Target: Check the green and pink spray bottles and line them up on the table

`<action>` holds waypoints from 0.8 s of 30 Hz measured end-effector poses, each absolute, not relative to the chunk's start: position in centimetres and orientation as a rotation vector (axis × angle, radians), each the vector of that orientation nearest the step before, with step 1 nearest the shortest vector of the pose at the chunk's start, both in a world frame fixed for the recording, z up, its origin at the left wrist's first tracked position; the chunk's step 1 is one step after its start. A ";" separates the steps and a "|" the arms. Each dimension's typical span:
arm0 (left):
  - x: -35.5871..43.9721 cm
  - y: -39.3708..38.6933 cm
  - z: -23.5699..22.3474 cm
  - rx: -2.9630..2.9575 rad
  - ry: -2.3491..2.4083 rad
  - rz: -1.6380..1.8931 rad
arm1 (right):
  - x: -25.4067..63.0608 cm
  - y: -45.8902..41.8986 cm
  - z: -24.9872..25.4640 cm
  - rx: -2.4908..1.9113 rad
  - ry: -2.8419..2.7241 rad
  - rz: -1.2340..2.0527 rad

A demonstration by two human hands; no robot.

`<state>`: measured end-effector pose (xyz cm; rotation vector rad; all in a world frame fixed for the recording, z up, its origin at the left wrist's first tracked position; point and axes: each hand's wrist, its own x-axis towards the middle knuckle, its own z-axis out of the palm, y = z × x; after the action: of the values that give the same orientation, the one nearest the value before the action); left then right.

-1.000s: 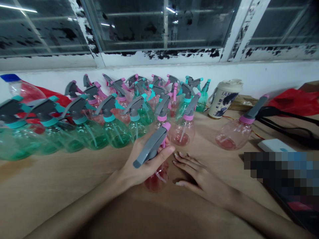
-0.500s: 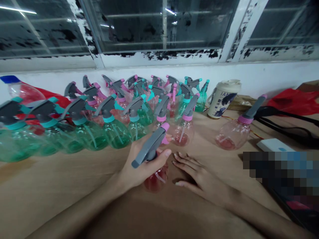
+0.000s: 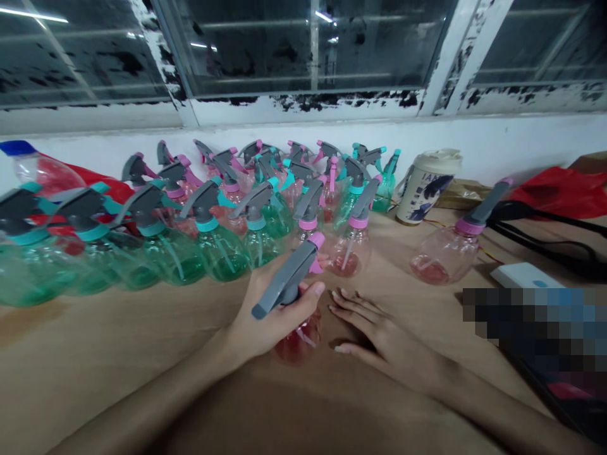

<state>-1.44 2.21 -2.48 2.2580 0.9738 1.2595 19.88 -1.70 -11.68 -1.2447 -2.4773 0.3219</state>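
Observation:
My left hand (image 3: 270, 316) is wrapped round the neck of a pink spray bottle (image 3: 298, 344) with a grey and pink trigger head. The bottle stands on the wooden table (image 3: 142, 354), its collar hidden by my fingers. To its right my right hand (image 3: 379, 328) lies palm down on the table, fingers stretched out, holding nothing. Just behind the held bottle are two more pink spray bottles, the nearer right one (image 3: 348, 256) in plain sight and the other (image 3: 308, 230) partly covered.
A row of green spray bottles (image 3: 222, 253) runs along the left, with several more pink and green ones behind. At right stand a lone pink spray bottle (image 3: 446, 253), a paper cup (image 3: 424, 189), black straps (image 3: 545, 234), a white box (image 3: 524, 276) and a red bag (image 3: 564, 193).
Almost nothing differs. Both hands and the held spray bottle keep their places; the view has shifted very slightly.

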 end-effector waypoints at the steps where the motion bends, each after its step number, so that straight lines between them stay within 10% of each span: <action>1: -1.4 2.2 -2.5 2.263 0.970 1.265 | 19.9 -1.7 -11.7 -1.246 -2.478 0.320; 24: -1.1 2.0 -1.3 2.136 1.018 1.124 | 19.7 -1.8 -11.9 -1.237 -2.437 0.291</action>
<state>-1.09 1.98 -1.31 2.1356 1.0178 1.1242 19.70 -1.77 -11.92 -1.2375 -2.4366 0.2911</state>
